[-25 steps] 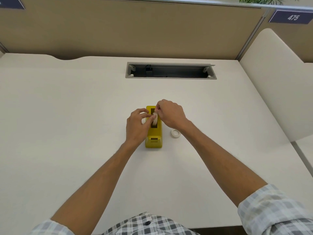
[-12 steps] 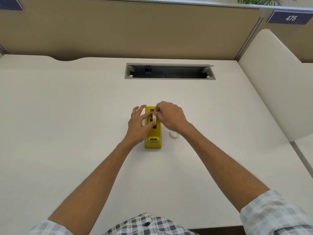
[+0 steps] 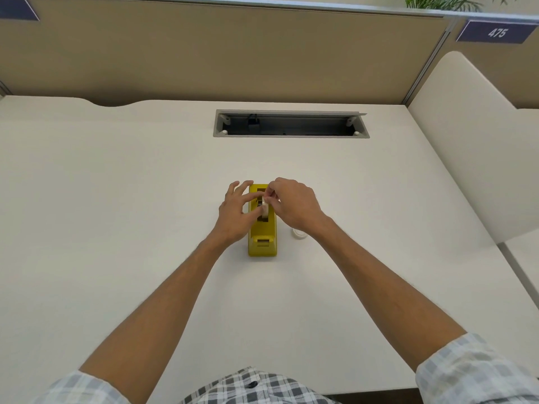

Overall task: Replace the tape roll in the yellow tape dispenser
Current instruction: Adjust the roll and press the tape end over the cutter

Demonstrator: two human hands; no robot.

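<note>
A yellow tape dispenser (image 3: pixel 262 239) stands on the white desk (image 3: pixel 116 228), its cutter end toward me. A pale tape roll (image 3: pixel 265 207) sits upright in the dispenser's slot. My left hand (image 3: pixel 234 218) is at the dispenser's left side, thumb and forefinger pinching the roll, other fingers spread. My right hand (image 3: pixel 294 204) comes from the right, fingertips pinched on the roll's top edge. A small white ring, a second tape roll (image 3: pixel 298 234), lies flat on the desk just right of the dispenser, partly hidden by my right wrist.
An open grey cable tray (image 3: pixel 291 125) is cut into the desk behind the dispenser. A tan partition (image 3: pixel 233 53) closes the back, and a cream divider panel (image 3: pixel 472 147) stands on the right.
The roll has sunk lower into the dispenser's slot. My left fingers have spread out, and both hands stayed at the roll.
</note>
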